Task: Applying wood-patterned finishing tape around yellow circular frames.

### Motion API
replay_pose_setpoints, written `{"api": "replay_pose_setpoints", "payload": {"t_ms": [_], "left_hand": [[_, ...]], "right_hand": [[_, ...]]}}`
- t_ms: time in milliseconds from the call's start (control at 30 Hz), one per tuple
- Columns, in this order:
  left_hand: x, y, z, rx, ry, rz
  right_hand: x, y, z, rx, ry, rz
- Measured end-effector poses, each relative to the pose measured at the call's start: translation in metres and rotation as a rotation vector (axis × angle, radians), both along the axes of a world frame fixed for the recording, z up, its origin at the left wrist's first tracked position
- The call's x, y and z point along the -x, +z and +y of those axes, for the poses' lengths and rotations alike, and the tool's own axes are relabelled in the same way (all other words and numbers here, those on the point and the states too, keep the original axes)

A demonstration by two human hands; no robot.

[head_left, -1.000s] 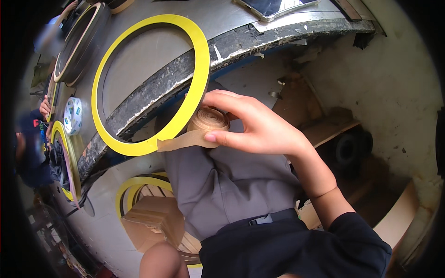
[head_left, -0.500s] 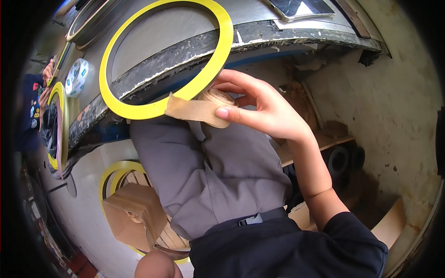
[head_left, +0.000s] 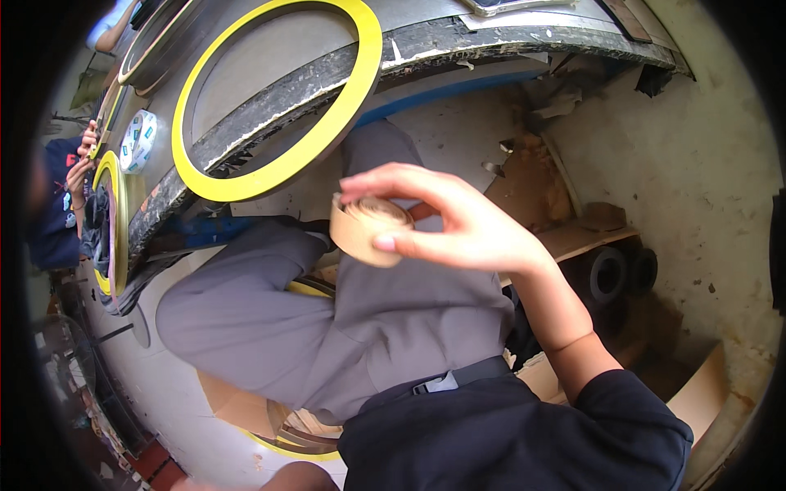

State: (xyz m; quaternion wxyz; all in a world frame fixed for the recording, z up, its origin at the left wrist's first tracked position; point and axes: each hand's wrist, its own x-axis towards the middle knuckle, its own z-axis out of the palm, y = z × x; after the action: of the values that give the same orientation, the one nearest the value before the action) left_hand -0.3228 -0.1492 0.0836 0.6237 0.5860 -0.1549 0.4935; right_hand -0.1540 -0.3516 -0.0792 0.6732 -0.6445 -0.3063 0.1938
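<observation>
A coiled roll of brown paper strip is in my right hand, thumb on its near side and fingers curled over the top. The hand holds it above my grey-trousered thighs, just in front of the table edge. Beyond it, a large yellow ring overhangs that edge, apart from my hand. Only a bare part of my left arm shows at the bottom; the left hand is out of sight.
The metal worktop has a worn black edge. On it are a white patterned tape roll and a device. Another person's hands are at the far left. A cardboard box and black rolls sit lower down.
My right hand has drawn the roll down and away from the yellow ring. The roll's loose end now lies against the coil. My left leg has swung out to the left.
</observation>
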Motion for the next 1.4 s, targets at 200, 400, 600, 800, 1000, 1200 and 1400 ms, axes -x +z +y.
{"api": "replay_pose_setpoints", "payload": {"t_ms": [200, 400, 600, 800, 1000, 1200, 1400], "left_hand": [[-0.014, -0.127, -0.024, 0.57, -0.621, 1.213], [-0.025, -0.124, -0.022, 0.722, -0.705, 1.232], [-0.034, -0.12, -0.025, 0.821, -0.704, 1.174], [-0.033, -0.132, -0.012, 0.842, -0.687, 1.081], [-0.037, -0.129, 0.002, 0.759, -0.618, 1.055], [-0.035, -0.128, 0.006, 0.851, -0.661, 1.085], [-0.038, -0.114, 0.007, 0.551, -0.398, 1.044]], "right_hand": [[0.038, 0.013, -0.005, -0.123, 0.021, 0.113], [0.043, 0.031, -0.008, 0.004, -0.013, -0.149], [0.04, 0.038, -0.005, -0.019, 0.071, -0.18], [0.04, 0.04, 0.0, -0.092, 0.132, -0.095], [0.04, 0.035, 0.009, -0.047, 0.126, -0.174], [0.038, 0.029, 0.011, -0.037, 0.171, -0.185], [0.048, 0.015, 0.031, -0.138, 0.088, -0.204]]}}
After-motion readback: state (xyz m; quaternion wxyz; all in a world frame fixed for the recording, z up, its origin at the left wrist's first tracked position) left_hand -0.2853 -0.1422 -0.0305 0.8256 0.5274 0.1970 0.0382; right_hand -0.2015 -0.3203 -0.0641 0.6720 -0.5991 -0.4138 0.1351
